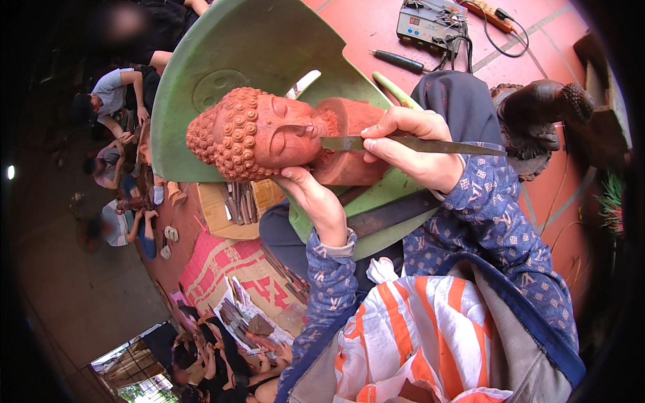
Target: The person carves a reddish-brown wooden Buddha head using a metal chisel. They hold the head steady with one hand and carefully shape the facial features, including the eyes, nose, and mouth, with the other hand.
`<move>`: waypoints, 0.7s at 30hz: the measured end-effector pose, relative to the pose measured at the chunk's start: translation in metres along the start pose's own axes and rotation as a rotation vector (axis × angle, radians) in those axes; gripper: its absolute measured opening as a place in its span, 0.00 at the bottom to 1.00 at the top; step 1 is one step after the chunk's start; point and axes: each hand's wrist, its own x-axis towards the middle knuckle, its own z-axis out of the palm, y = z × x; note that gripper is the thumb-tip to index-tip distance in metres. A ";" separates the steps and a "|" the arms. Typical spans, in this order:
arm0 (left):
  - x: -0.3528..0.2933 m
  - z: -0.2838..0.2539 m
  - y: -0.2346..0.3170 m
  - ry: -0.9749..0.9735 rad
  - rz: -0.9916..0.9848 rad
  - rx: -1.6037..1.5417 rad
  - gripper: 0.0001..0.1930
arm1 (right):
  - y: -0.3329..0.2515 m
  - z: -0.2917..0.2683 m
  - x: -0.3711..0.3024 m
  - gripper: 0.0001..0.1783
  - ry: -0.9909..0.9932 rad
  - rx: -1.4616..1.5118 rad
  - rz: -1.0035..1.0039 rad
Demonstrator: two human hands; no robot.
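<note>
A reddish wooden Buddha head (pixel 269 131) lies on its side, its curled hair toward the left and its neck toward the right, against a green plastic chair (pixel 185 74). My left hand (pixel 317 205) steadies it from below, with thumb and fingers at the cheek and jaw; some fingertips are hidden under the wood. Pinched like a pen in my right hand (pixel 413 148) is a long flat carving chisel (pixel 457 147). Its blade end meets the head around the mouth and chin. Wood shavings (pixel 328 124) cling to the neck beside the blade.
Beyond the chair stand a grey control box (pixel 430 30), a black pen-shaped handpiece (pixel 398 60) and an orange power strip (pixel 487 15). A dark carved figure (pixel 531 131) is at right. Left are a box of chisels (pixel 240 201) and several seated people. An orange-striped sack (pixel 416 329) covers my lap.
</note>
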 end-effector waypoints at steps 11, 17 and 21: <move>0.002 0.003 -0.002 -0.017 -0.006 -0.093 0.42 | 0.007 0.012 -0.005 0.04 0.038 -0.260 -0.389; 0.003 0.004 -0.005 0.000 0.010 -0.099 0.40 | 0.019 0.012 -0.010 0.06 0.054 -0.361 -0.423; 0.004 0.001 -0.012 -0.010 -0.010 -0.129 0.40 | 0.008 0.023 -0.009 0.08 0.049 -0.386 -0.485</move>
